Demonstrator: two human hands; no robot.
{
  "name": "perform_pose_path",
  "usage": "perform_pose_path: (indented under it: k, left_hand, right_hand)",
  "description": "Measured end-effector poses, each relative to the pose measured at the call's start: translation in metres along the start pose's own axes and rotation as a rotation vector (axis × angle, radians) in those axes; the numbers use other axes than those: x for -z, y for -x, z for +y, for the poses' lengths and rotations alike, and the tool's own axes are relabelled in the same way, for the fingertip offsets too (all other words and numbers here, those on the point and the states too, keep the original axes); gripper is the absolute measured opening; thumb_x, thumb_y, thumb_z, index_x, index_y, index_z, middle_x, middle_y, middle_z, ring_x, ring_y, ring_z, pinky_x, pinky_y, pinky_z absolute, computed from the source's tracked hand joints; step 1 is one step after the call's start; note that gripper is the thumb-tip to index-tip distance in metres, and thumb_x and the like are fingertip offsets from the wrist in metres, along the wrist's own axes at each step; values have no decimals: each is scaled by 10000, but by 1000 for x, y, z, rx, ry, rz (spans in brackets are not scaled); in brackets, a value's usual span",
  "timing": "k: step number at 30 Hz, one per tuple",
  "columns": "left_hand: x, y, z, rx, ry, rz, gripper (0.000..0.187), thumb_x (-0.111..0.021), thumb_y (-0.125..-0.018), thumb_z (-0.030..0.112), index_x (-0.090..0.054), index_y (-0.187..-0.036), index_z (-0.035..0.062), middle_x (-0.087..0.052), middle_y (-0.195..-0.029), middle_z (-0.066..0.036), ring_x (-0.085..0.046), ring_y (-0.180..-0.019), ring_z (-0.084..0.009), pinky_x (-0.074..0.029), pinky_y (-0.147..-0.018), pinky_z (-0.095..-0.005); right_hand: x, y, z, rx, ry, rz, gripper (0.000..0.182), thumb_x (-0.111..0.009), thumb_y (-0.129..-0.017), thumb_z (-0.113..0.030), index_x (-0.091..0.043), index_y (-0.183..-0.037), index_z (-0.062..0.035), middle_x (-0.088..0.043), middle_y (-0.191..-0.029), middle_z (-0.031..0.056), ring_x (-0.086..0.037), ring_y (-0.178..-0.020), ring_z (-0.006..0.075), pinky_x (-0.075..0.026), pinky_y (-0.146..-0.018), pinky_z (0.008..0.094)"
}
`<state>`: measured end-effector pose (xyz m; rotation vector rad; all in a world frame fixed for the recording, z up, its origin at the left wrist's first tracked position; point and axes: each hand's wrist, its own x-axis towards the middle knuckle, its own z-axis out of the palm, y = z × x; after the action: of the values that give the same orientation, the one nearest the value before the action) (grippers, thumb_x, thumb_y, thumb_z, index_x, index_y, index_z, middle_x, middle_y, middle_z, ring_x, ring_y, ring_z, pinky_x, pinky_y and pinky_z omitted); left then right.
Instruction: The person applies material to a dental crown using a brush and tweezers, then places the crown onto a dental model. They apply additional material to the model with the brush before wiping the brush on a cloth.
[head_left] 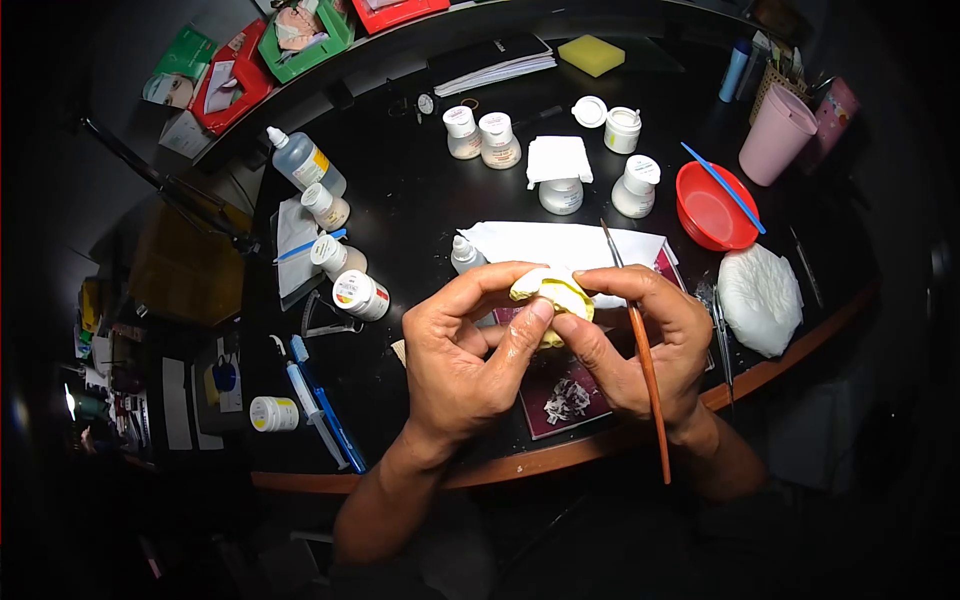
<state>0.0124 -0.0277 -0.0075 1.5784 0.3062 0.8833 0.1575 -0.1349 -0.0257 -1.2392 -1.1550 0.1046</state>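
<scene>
Between both hands, above the front of the desk, is a small white-and-yellow piece that looks like a dental model. My left hand pinches its left side with thumb and fingers. On the right side, the thumb and fingertips of my right hand grip it too. A thin brush with a reddish-brown handle is also held in my right hand, its tip pointing up and away. Below lies a dark red pad bearing white shavings. White paper covers its far part. Fingers partly hide the model.
A red bowl with a blue stick across it and a white cotton-like pad stand right. Jars and a dropper bottle line the left; more jars stand behind. A syringe lies front left.
</scene>
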Motion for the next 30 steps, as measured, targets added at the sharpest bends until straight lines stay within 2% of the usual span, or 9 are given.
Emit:
perform_pose_path:
  k: [1, 2, 6, 10, 12, 13, 21, 26, 30]
  left_hand:
    - [-1, 1, -1, -6, -25, 15, 257, -695, -957, -70, -669, -1207, -118, -721, -1139, -190, -733, -1053, -210, -664, -869, -293]
    - [-1, 1, -2, -12, -49, 29, 255, -696, -956, -71, -669, -1205, -121, -722, -1134, -191, -732, -1051, -209, -668, -854, -291]
    - [-2, 1, -1, -1, -63, 69, 254, -696, -954, -79, -665, -1200, -132, -718, -1129, -203, -735, -1040, -214, -665, -869, -295]
    - [-2, 2, -5, -66, -78, 91, 276, -697, -950, -93, -653, -1219, -138, -722, -1140, -217, -738, -1054, -219, -637, -897, -287]
    - [-2, 3, -8, -110, -77, 86, 291, -695, -949, -101, -644, -1233, -141, -724, -1160, -228, -737, -1073, -223, -623, -911, -286]
    - [-3, 4, -9, -132, -70, 83, 299, -694, -948, -105, -639, -1240, -144, -724, -1172, -234, -735, -1084, -226, -617, -917, -287]
    - [-5, 5, -17, -258, -88, 116, 340, -697, -934, -110, -621, -1263, -143, -719, -1210, -277, -742, -1086, -246, -610, -951, -308]
    - [-3, 6, -20, -263, -81, 107, 342, -712, -920, -108, -626, -1250, -142, -720, -1200, -295, -737, -1110, -266, -610, -967, -337]
    - [-6, 7, -21, -316, -142, 116, 339, -725, -908, -108, -639, -1235, -144, -720, -1195, -304, -732, -1133, -292, -607, -984, -360]
  right_hand:
    - [0, 0, 0, -9, -1, 1, 292, -844, -852, -76, -738, -1100, 34, -756, -950, 160, -752, -853, 216, -584, -725, 302]
    - [3, 1, 1, 5, 15, 25, 296, -724, -966, -175, -719, -1164, 45, -756, -999, 177, -738, -964, 233, -576, -816, 335]
    - [-3, 0, -10, -23, -194, 162, 378, -527, -1046, -228, -653, -1227, 79, -729, -1106, 211, -681, -1081, 229, -527, -958, 354]
    - [4, 7, -9, 70, -230, 102, 265, -655, -826, 34, -684, -1090, 45, -751, -1015, 179, -675, -1109, 321, -552, -987, 438]
    - [14, -2, -10, 299, -51, -51, 286, -719, -774, 65, -702, -1056, 21, -740, -927, 130, -694, -1079, 347, -572, -967, 463]
    - [13, -1, -12, 278, -85, -62, 310, -768, -747, 52, -714, -1046, -6, -741, -899, 115, -704, -1061, 363, -578, -961, 476]
    - [7, -1, -19, 262, -146, -106, 133, -760, -726, 42, -688, -807, -36, -680, -804, 50, -678, -1110, 370, -554, -1034, 557]
    - [5, 3, -12, 269, -183, -22, 201, -771, -700, 49, -658, -839, -43, -657, -790, 53, -690, -1067, 356, -570, -1009, 563]
    - [6, 3, -13, 270, -109, 4, 224, -780, -701, 58, -653, -854, -44, -663, -816, 61, -692, -1057, 358, -601, -921, 493]
